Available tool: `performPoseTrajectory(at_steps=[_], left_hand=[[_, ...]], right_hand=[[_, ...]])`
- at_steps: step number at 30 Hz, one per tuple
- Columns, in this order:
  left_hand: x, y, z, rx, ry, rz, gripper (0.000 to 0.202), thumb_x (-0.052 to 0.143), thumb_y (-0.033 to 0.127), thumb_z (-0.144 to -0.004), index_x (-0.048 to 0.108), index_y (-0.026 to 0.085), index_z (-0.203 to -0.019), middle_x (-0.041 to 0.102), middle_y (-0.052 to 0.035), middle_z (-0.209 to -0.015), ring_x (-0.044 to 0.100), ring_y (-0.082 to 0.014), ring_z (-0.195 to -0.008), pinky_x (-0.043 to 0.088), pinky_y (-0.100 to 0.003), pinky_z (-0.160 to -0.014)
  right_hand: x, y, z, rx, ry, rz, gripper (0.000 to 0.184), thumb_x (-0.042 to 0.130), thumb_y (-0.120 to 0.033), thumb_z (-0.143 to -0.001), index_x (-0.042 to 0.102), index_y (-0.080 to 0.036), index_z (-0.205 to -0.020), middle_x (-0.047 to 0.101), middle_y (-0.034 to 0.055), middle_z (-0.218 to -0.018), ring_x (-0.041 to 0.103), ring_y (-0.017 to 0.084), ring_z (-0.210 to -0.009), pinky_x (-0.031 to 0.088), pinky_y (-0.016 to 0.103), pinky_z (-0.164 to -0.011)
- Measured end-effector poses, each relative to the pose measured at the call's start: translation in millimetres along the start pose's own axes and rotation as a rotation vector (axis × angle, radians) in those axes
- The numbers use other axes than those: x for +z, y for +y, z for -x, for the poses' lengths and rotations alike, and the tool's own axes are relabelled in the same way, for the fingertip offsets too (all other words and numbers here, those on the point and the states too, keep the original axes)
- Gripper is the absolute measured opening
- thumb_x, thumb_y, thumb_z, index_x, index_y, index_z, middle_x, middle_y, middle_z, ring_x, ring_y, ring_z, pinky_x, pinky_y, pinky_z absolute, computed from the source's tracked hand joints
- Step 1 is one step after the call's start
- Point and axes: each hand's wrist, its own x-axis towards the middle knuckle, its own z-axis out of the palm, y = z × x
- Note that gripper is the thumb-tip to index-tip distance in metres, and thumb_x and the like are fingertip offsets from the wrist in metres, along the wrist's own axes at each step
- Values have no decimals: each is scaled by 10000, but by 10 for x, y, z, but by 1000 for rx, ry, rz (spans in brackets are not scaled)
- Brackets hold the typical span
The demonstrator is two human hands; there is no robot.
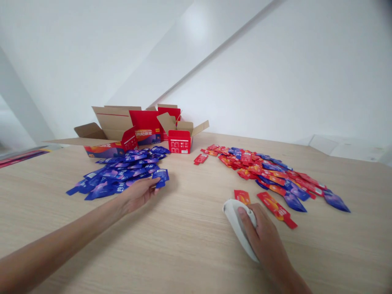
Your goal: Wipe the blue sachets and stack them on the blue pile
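Observation:
My left hand [137,194] lies at the near edge of a heap of blue-purple foil sachets [118,175], and its fingertips pinch a single blue sachet [161,177]. My right hand [263,232] is closed over a white oval object [235,222], possibly a computer mouse or pad, which rests on the table. Next to that hand lie two loose red-orange sachets [277,209]. Farther right spreads a mixed heap of red and blue sachets [260,171], and a single red sachet [200,159] lies apart from it.
Two open cartons stand at the far side of the light wood table [190,249]: a large printed carton [107,151] with raised flaps and a small red box [179,141]. White walls rise behind the table's far edge. Coloured strips lie at far left [21,158].

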Motion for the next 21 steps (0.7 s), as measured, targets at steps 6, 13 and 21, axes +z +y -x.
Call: performPoseTrajectory(at_steps=[6, 13, 21], left_hand=[[311, 551, -702, 168, 88, 50, 380, 653, 396, -989, 612, 172, -1293, 638, -103, -1282, 664, -237, -1073, 592, -445, -898], [445, 788, -1019, 251, 147, 60, 402, 663, 401, -981, 603, 191, -1318, 622, -107, -1326, 649, -255, -1125, 581, -472, -935], [495, -206, -198, 108, -30, -101, 349, 684, 307, -967, 613, 172, -1281, 654, -104, -1279, 678, -222, -1055, 592, -403, -875]], right_hand=[[43, 42, 9, -12, -11, -11, 319, 468, -531, -1050, 622, -252, -1035, 699, 84, -986, 686, 273, -919, 559, 397, -793], [53, 54, 0, -66, 2, 1, 330, 445, -532, -1061, 621, -256, -1016, 692, 82, -943, 689, 268, -879, 567, 392, -757], [60, -26, 3, -134, -9, 24, 258, 458, -445, -1071, 609, -241, -1022, 686, 76, -933, 688, 242, -846, 554, 358, -740]])
